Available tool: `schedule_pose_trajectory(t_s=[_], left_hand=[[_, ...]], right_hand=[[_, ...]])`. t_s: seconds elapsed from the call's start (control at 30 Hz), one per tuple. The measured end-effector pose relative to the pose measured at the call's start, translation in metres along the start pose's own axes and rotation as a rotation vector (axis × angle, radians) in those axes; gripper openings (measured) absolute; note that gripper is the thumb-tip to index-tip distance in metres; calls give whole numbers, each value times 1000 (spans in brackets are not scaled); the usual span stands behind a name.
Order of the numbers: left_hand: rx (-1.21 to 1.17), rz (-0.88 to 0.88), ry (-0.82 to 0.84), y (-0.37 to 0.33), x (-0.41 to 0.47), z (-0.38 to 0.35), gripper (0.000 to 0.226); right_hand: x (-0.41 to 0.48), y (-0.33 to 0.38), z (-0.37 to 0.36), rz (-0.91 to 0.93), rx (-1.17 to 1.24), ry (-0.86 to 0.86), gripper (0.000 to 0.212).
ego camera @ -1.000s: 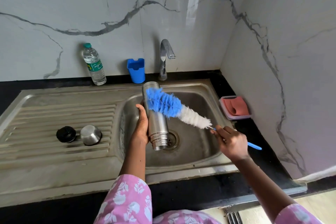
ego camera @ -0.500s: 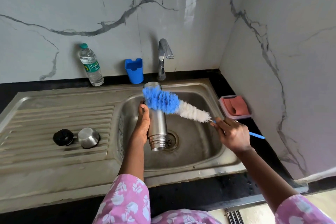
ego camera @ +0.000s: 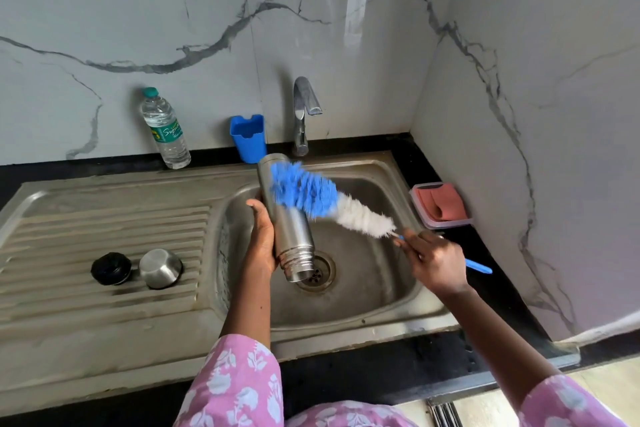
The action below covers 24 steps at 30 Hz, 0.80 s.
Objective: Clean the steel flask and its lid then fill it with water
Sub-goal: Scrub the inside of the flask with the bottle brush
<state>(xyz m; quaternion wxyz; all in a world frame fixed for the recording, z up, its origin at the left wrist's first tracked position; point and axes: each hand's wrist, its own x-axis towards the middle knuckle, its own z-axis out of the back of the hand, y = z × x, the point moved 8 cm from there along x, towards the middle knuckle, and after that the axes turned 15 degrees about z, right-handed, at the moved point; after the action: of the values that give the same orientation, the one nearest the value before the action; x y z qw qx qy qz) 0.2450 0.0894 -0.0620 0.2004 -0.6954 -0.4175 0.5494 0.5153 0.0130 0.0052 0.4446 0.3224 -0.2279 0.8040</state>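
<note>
My left hand (ego camera: pixel 262 237) grips the steel flask (ego camera: pixel 291 236) over the sink basin (ego camera: pixel 374 288), with the flask's open mouth tilted down toward the drain (ego camera: pixel 320 270). My right hand (ego camera: pixel 434 262) holds the blue handle of a bottle brush (ego camera: pixel 332 203). The brush's blue and white bristles lie across the flask's upper outside and look blurred. On the ribbed drainboard (ego camera: pixel 104 218) to the left sit the black stopper (ego camera: pixel 110 269) and the steel cup lid (ego camera: pixel 160 269), side by side.
A steel tap (ego camera: pixel 304 111) stands behind the basin, its spout above the flask's base. A blue holder (ego camera: pixel 248 137) and a plastic water bottle (ego camera: pixel 165 128) stand against the marble wall. A small tray with a pink sponge (ego camera: pixel 440 206) sits on the black counter at right.
The brush has kept sliding over the flask's upper outside, its bristles now blurred. My right hand has shifted slightly; my left hand keeps the flask in the same place.
</note>
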Motion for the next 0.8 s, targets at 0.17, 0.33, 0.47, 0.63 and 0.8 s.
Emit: schedule_pose_trajectory(t_s=[0.17, 0.33, 0.47, 0.63, 0.8], left_hand=[[-146, 59, 40, 7, 10, 13, 83], [-228, 87, 54, 11, 15, 17, 91], [-273, 115, 95, 13, 12, 10, 92], [-456, 141, 239, 16, 11, -2, 70], [-537, 59, 323, 6, 14, 1, 63]], right_hand=[[-35, 0, 10, 110, 109, 12, 34], [-26, -7, 15, 136, 122, 8, 35], [-8, -7, 8, 53, -4, 3, 29], [-12, 0, 8, 70, 54, -22, 28], [-30, -17, 8, 43, 178, -48, 38]])
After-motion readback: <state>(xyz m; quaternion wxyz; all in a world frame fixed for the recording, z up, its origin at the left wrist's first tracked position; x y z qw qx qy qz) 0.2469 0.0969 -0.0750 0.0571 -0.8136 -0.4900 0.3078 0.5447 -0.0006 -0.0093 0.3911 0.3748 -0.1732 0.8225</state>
